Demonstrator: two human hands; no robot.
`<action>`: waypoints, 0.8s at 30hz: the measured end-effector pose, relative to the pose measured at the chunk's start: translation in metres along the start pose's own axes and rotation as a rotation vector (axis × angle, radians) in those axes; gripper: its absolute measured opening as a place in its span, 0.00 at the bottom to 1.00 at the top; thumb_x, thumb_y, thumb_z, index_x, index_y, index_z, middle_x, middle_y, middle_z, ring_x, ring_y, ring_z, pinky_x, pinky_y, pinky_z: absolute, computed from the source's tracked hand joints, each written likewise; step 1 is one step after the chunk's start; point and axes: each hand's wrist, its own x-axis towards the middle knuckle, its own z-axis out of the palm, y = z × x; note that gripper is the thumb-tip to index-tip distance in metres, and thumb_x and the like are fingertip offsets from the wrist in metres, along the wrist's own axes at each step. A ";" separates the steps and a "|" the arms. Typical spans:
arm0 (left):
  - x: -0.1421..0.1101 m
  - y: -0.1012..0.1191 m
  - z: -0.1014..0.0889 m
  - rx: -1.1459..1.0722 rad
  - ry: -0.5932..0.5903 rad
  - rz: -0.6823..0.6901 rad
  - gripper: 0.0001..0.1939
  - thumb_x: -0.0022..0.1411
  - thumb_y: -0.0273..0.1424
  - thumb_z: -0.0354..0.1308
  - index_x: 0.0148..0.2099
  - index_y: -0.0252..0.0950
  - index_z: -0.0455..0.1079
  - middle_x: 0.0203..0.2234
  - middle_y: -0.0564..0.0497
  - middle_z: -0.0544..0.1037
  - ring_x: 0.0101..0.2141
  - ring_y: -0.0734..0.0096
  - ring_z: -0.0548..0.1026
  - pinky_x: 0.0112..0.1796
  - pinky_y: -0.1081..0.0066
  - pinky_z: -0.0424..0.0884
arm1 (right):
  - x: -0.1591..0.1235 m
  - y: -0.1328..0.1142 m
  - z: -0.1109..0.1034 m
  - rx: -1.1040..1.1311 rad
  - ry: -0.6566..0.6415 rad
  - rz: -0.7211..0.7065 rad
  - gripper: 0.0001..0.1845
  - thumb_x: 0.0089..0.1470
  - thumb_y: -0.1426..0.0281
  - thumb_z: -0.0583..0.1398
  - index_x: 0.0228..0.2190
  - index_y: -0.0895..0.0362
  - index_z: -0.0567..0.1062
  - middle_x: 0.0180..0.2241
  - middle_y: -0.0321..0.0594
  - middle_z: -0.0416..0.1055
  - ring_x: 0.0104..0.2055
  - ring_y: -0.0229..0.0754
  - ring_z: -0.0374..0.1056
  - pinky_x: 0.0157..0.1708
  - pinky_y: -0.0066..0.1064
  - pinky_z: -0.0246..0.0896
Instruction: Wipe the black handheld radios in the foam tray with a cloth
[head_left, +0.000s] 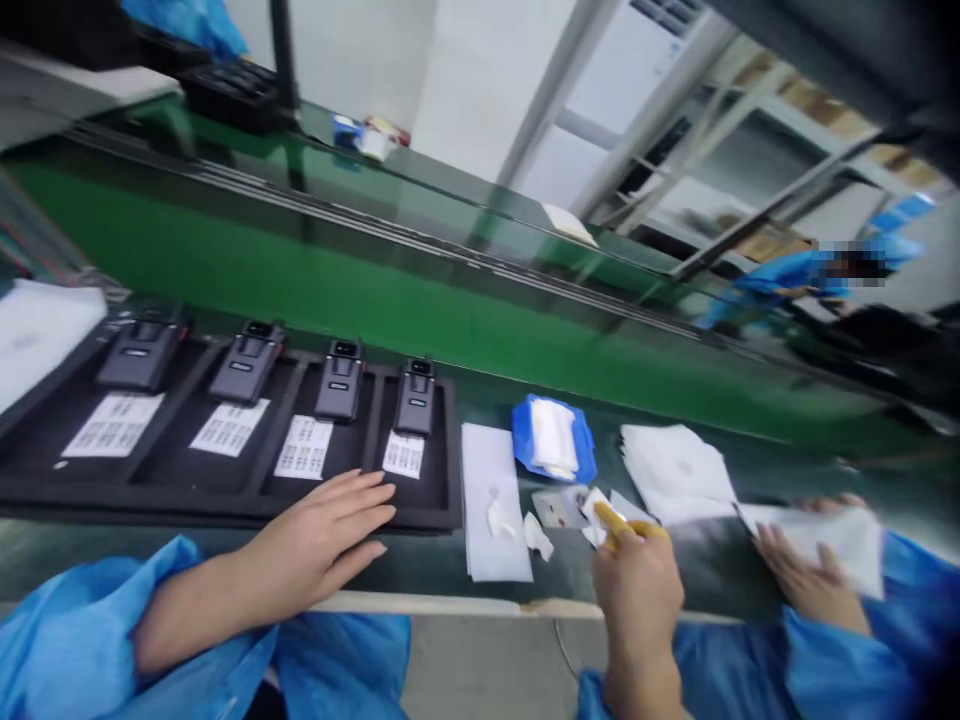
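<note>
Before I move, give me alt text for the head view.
Left hand spread over the front edge of a black tray holding four dark devices and labels; right hand, something yellow at its fingertips, by white scraps near a blue packet. At right, another person's hands hold a white sheet.

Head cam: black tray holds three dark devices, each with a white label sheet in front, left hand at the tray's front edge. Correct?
Count's off: the head view shows four dark devices, not three, in the black tray. White label sheets in front and left hand at the front edge are right.
</note>
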 end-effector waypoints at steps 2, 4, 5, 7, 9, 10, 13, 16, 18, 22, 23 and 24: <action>-0.003 0.002 -0.005 0.002 -0.004 -0.049 0.15 0.66 0.30 0.50 0.51 0.34 0.72 0.51 0.45 0.74 0.54 0.61 0.69 0.55 0.59 0.66 | 0.004 0.007 0.004 -0.131 -0.010 -0.169 0.21 0.49 0.70 0.48 0.33 0.64 0.79 0.35 0.52 0.69 0.30 0.45 0.60 0.31 0.36 0.53; -0.006 0.001 -0.009 0.013 -0.001 -0.083 0.15 0.66 0.29 0.50 0.51 0.34 0.72 0.51 0.45 0.74 0.55 0.61 0.69 0.56 0.58 0.65 | 0.007 0.012 0.006 -0.224 0.024 -0.326 0.22 0.51 0.68 0.49 0.35 0.64 0.79 0.36 0.54 0.70 0.31 0.47 0.63 0.33 0.37 0.55; -0.008 0.000 -0.010 0.016 0.002 -0.097 0.15 0.66 0.29 0.50 0.52 0.34 0.71 0.51 0.45 0.74 0.55 0.61 0.68 0.56 0.58 0.65 | 0.007 0.013 0.006 -0.275 0.053 -0.377 0.21 0.52 0.67 0.49 0.35 0.63 0.79 0.37 0.54 0.71 0.32 0.48 0.64 0.34 0.38 0.56; -0.010 -0.003 -0.011 0.012 0.010 -0.121 0.15 0.65 0.29 0.51 0.52 0.36 0.71 0.51 0.46 0.74 0.55 0.62 0.68 0.56 0.59 0.65 | 0.007 0.015 0.007 -0.349 0.098 -0.416 0.19 0.51 0.68 0.50 0.32 0.60 0.79 0.36 0.53 0.71 0.34 0.49 0.65 0.35 0.38 0.57; -0.011 -0.007 -0.009 0.006 0.017 -0.135 0.15 0.65 0.29 0.51 0.52 0.37 0.71 0.51 0.47 0.74 0.54 0.63 0.69 0.55 0.60 0.66 | 0.007 0.017 0.009 -0.415 0.106 -0.419 0.17 0.50 0.70 0.50 0.26 0.59 0.79 0.33 0.52 0.72 0.33 0.49 0.65 0.34 0.38 0.57; -0.011 -0.008 -0.007 0.009 0.015 -0.135 0.15 0.65 0.29 0.51 0.52 0.37 0.71 0.51 0.47 0.74 0.54 0.63 0.69 0.55 0.60 0.66 | 0.007 0.019 0.011 -0.435 0.101 -0.410 0.16 0.49 0.71 0.50 0.25 0.58 0.78 0.32 0.51 0.72 0.32 0.49 0.65 0.31 0.37 0.57; -0.007 -0.012 -0.005 0.030 -0.003 -0.103 0.15 0.66 0.29 0.50 0.52 0.36 0.71 0.51 0.47 0.74 0.55 0.62 0.68 0.56 0.60 0.65 | 0.008 0.027 0.014 -0.431 0.080 -0.359 0.16 0.48 0.71 0.49 0.25 0.54 0.78 0.31 0.46 0.72 0.29 0.46 0.64 0.25 0.33 0.52; 0.003 -0.013 -0.005 0.041 -0.031 -0.078 0.15 0.66 0.28 0.50 0.53 0.35 0.70 0.51 0.47 0.74 0.56 0.60 0.67 0.57 0.58 0.63 | 0.014 0.024 0.008 -0.372 0.126 -0.295 0.16 0.48 0.68 0.49 0.23 0.52 0.76 0.29 0.42 0.71 0.24 0.41 0.60 0.24 0.32 0.48; 0.014 -0.015 -0.004 0.039 -0.058 -0.074 0.15 0.67 0.29 0.49 0.53 0.34 0.70 0.52 0.47 0.73 0.56 0.61 0.66 0.58 0.58 0.61 | 0.022 0.007 0.000 -0.315 0.204 -0.296 0.17 0.49 0.66 0.49 0.24 0.53 0.76 0.29 0.44 0.70 0.23 0.41 0.59 0.25 0.33 0.48; 0.038 -0.022 0.007 0.058 -0.167 -0.035 0.17 0.67 0.33 0.50 0.56 0.34 0.66 0.55 0.47 0.70 0.58 0.61 0.63 0.61 0.56 0.52 | 0.041 -0.064 -0.007 -0.031 0.276 -0.559 0.16 0.49 0.67 0.50 0.28 0.56 0.77 0.34 0.46 0.70 0.29 0.43 0.61 0.35 0.39 0.51; 0.042 -0.025 0.012 0.073 -0.194 -0.035 0.19 0.66 0.34 0.52 0.58 0.34 0.64 0.57 0.47 0.68 0.59 0.60 0.62 0.62 0.56 0.50 | 0.045 -0.086 -0.005 0.035 0.268 -0.618 0.16 0.48 0.70 0.49 0.28 0.55 0.77 0.33 0.45 0.70 0.31 0.43 0.61 0.37 0.39 0.51; 0.045 -0.027 0.016 0.088 -0.215 -0.038 0.22 0.65 0.35 0.54 0.59 0.34 0.62 0.59 0.46 0.65 0.60 0.60 0.60 0.62 0.55 0.48 | 0.050 -0.106 -0.001 0.078 0.254 -0.667 0.15 0.47 0.72 0.50 0.28 0.54 0.77 0.31 0.44 0.69 0.32 0.44 0.60 0.38 0.39 0.50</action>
